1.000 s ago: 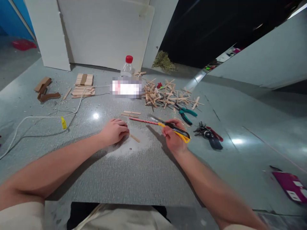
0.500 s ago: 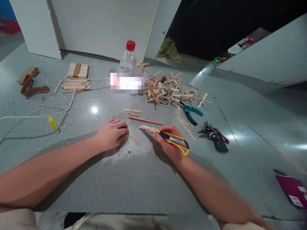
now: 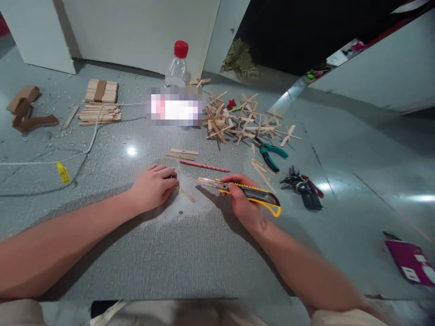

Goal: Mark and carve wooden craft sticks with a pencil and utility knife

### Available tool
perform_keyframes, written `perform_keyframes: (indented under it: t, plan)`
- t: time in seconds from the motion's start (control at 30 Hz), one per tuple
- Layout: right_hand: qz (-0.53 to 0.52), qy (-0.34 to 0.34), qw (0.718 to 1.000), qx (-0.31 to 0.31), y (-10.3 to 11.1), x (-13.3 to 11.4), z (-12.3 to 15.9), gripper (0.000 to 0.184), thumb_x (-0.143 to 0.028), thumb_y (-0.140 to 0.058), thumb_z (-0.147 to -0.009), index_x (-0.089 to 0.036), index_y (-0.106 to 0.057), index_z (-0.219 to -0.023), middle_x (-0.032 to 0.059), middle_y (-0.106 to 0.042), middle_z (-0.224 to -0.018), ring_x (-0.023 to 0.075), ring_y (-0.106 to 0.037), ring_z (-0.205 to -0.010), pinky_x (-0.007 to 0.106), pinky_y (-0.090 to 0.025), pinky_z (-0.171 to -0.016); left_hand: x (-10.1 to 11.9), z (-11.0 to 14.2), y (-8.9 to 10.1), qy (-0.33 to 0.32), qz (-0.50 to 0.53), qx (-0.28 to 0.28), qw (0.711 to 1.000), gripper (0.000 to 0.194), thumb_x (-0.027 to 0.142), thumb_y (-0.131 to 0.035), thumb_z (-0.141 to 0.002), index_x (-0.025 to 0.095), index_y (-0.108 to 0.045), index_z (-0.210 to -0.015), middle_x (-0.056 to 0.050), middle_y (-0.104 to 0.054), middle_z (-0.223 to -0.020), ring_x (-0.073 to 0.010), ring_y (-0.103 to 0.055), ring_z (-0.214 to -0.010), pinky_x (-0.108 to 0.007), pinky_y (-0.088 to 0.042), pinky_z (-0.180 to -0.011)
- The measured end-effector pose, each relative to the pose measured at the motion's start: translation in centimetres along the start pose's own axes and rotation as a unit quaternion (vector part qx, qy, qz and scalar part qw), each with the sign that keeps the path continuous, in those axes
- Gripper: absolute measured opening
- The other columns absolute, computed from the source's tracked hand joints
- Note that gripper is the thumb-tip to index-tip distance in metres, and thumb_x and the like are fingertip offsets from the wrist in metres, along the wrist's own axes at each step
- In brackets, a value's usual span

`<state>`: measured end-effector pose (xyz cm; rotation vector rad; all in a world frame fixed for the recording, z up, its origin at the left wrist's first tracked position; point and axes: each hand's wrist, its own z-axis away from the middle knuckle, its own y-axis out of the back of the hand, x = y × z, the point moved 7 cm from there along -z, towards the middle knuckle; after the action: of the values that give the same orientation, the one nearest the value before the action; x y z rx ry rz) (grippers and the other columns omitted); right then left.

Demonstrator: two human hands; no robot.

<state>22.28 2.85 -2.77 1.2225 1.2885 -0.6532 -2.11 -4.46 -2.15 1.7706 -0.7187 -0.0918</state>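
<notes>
My left hand (image 3: 154,186) is closed on a wooden craft stick (image 3: 186,195), whose free end sticks out to the right over a pale patch of the table. In my right hand (image 3: 245,201) is a yellow and black utility knife (image 3: 254,194), gripped with its blade out and pointing left. The blade tip is above the table, apart from the stick. Just beyond both hands lies a red patterned pencil (image 3: 204,165), with two more craft sticks (image 3: 183,151) behind it.
Crossed sticks (image 3: 244,122) are heaped at the back right, near green-handled pliers (image 3: 270,154) and keys (image 3: 304,189). Bundled sticks (image 3: 101,91), a white cable (image 3: 93,136) and brown strips (image 3: 34,120) lie left. A red-capped bottle (image 3: 177,70) stands behind a pixelated bright object.
The knife has turned flatter, and its handle has shifted right with my right hand. My left hand still holds the stick. The whole view has shifted slightly.
</notes>
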Motion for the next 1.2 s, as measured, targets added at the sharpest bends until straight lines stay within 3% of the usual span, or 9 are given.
perform_keyframes:
  t: [0.3,0.43,0.53,0.63,0.7,0.83,1.03,1.2]
  plan:
    - [-0.050,-0.020,0.998,-0.023,-1.1,-0.6,1.3,0.015,-0.044,-0.069,-0.097,-0.032,-0.074,-0.105,-0.0015,-0.075,-0.084,0.0193,-0.074,-0.074,0.035,-0.062,-0.072,0.2,0.0,0.1,-0.013,-0.018,0.003,1.000,0.030,0.017,-0.051,-0.102,0.025,-0.079,-0.099,-0.003,-0.076,-0.107,-0.0204,-0.066,-0.094,-0.036,-0.046,-0.083]
    - [-0.128,-0.051,0.990,0.014,-1.7,-0.2,2.1,0.013,-0.044,-0.074,-0.093,-0.032,-0.069,-0.095,-0.0061,-0.070,-0.080,0.0143,-0.069,-0.062,0.030,-0.062,-0.059,0.5,0.1,-0.1,-0.037,-0.020,0.001,0.999,0.029,0.015,-0.051,-0.102,0.024,-0.079,-0.103,-0.002,-0.077,-0.106,-0.0203,-0.066,-0.093,-0.036,-0.047,-0.083]
    - [-0.086,-0.063,0.994,0.010,-1.8,-0.4,2.6,0.014,-0.041,-0.074,-0.094,-0.035,-0.071,-0.107,-0.0029,-0.075,-0.094,0.0167,-0.073,-0.074,0.035,-0.066,-0.068,0.8,0.2,-0.2,-0.053,-0.013,-0.002,0.999,0.026,0.016,-0.053,-0.102,0.022,-0.078,-0.106,-0.002,-0.077,-0.107,-0.0208,-0.068,-0.094,-0.037,-0.050,-0.084]
    - [0.040,-0.032,0.998,-0.028,-1.7,-1.8,2.4,0.020,-0.039,-0.073,-0.095,-0.037,-0.075,-0.115,0.0012,-0.079,-0.107,0.0220,-0.076,-0.093,0.041,-0.067,-0.083,1.2,0.2,-0.1,-0.058,-0.014,-0.003,0.998,0.023,0.019,-0.055,-0.103,0.020,-0.077,-0.108,-0.004,-0.077,-0.107,-0.0211,-0.069,-0.094,-0.037,-0.051,-0.084]
    - [0.087,-0.005,0.994,-0.064,-1.9,-2.8,2.0,0.017,-0.036,-0.075,-0.094,-0.036,-0.077,-0.111,0.0016,-0.081,-0.104,0.0227,-0.077,-0.092,0.041,-0.067,-0.084,1.5,0.1,0.2,-0.061,-0.020,-0.002,0.998,0.023,0.018,-0.055,-0.104,0.018,-0.077,-0.109,-0.005,-0.077,-0.107,-0.0213,-0.069,-0.095,-0.037,-0.051,-0.083]
    - [0.046,0.032,0.993,-0.102,-2.7,-3.8,1.1,0.016,-0.027,-0.079,-0.091,-0.035,-0.077,-0.105,0.0005,-0.083,-0.105,0.0225,-0.080,-0.097,0.041,-0.067,-0.090,2.0,0.0,0.5,-0.059,-0.029,-0.002,0.998,0.027,0.020,-0.050,-0.107,0.017,-0.077,-0.108,-0.007,-0.076,-0.105,-0.0216,-0.069,-0.095,-0.037,-0.052,-0.083]
    - [0.046,0.086,0.994,-0.051,-2.4,-3.8,1.0,0.026,-0.018,-0.080,-0.088,-0.038,-0.076,-0.104,-0.0019,-0.083,-0.104,0.0218,-0.081,-0.097,0.040,-0.067,-0.089,2.2,-0.2,0.5,-0.055,-0.038,-0.006,0.998,0.031,0.022,-0.046,-0.108,0.017,-0.077,-0.105,-0.007,-0.076,-0.104,-0.0209,-0.069,-0.092,-0.036,-0.055,-0.081]
    - [0.058,0.118,0.989,-0.067,-2.6,-4.6,1.2,0.033,-0.014,-0.072,-0.089,-0.039,-0.076,-0.110,-0.0006,-0.083,-0.108,0.0223,-0.082,-0.093,0.040,-0.069,-0.083,2.4,-0.4,0.7,-0.056,-0.045,0.004,0.997,0.034,0.022,-0.043,-0.109,0.016,-0.076,-0.102,-0.006,-0.076,-0.101,-0.0206,-0.070,-0.089,-0.035,-0.057,-0.080]
